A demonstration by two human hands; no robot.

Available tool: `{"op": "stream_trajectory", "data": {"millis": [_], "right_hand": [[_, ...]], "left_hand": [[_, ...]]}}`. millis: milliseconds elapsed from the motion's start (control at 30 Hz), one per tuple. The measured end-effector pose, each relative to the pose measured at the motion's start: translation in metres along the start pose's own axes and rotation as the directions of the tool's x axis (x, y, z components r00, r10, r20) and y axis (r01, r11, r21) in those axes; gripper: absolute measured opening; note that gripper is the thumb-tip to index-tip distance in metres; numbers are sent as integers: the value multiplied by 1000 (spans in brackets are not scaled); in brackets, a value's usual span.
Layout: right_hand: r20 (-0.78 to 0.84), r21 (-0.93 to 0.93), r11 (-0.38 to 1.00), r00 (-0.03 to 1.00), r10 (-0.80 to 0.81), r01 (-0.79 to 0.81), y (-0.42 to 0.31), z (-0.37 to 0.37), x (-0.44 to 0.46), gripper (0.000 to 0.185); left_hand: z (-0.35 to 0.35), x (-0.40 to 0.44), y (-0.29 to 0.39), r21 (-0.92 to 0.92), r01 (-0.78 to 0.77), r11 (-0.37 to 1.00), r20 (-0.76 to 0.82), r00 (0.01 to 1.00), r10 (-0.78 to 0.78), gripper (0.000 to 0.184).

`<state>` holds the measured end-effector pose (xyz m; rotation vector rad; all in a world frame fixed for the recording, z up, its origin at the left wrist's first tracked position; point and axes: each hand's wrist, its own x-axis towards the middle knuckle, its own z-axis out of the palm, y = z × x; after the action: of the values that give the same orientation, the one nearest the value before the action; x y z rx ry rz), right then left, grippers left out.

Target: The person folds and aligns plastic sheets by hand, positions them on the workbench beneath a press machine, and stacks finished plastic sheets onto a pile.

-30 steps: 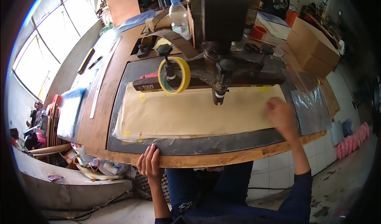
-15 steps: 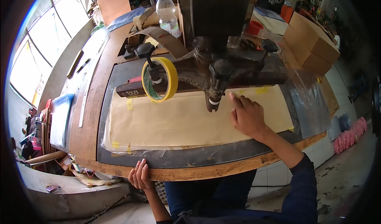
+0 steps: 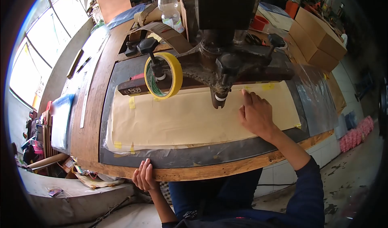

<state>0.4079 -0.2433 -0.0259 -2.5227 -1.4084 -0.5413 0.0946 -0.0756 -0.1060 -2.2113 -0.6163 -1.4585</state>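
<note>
At the table's front edge [image 3: 194, 174], my left hand [image 3: 144, 176] is closed, with its fingers wrapped over the wooden rim. My right hand [image 3: 258, 112] rests over the right part of a large cream paper sheet [image 3: 178, 121]. Its index finger points toward the dark metal bar [image 3: 133, 86], thumb apart, the other fingers bent; nothing shows in it. Yellow tape pieces [image 3: 132, 102] mark the sheet's edges. Above the sheet stands a heavy black press head [image 3: 220, 64]. A roll of yellow tape [image 3: 176, 75] hangs on its left knob [image 3: 148, 46].
A black mat [image 3: 173, 160] lies beneath the sheet. Clear plastic film [image 3: 317, 98] covers the table's right side. Cardboard boxes [image 3: 317, 42] stand at the back right, a plastic bottle [image 3: 167, 5] behind the press. A metal ruler [image 3: 87, 96] and plastic sleeves [image 3: 62, 121] lie left.
My right hand has shifted slightly right and upward over the sheet, its fingers more bent. My left hand stays at the table edge. The whole view has shifted a little.
</note>
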Motion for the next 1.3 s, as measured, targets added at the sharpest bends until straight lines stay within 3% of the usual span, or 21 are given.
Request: {"op": "stream_trajectory", "data": {"millis": [133,233,433,633,733,833,1100,1233,1300], "right_hand": [[-32,30,999,999,15,-14,0,-2,0,51],[54,39,999,999,-1,-1,0,-8,3,52],[8,84,996,999,-38,37,6,0,2,52],[-53,161,986,998,-42,50,5,-3,-5,29],[39,193,979,997,64,-70,3,-8,-7,22],[-78,203,979,997,-15,30,5,-9,-6,29],[-52,232,951,979,-197,204,9,0,-2,44],[21,307,933,979,-202,186,7,-6,-1,48],[-19,109,983,989,-145,146,2,-12,-3,49]], "left_hand": [[1,-2,-2,-2,-3,1000,-4,1000,3,2],[1,-1,0,3,0,1000,-12,1000,0,2],[0,0,0,5,2,1000,1,1000,-2,3],[0,0,0,1,5,1000,-6,1000,-5,2],[1,-2,-1,2,12,1000,-13,1000,-12,2],[2,-1,0,10,4,1000,-21,1000,-4,2],[3,-2,4,-22,43,999,-42,998,-44,5],[4,-4,1,-14,9,1000,-61,998,-10,7],[4,-4,1,-17,4,1000,-66,998,-5,7]]}}
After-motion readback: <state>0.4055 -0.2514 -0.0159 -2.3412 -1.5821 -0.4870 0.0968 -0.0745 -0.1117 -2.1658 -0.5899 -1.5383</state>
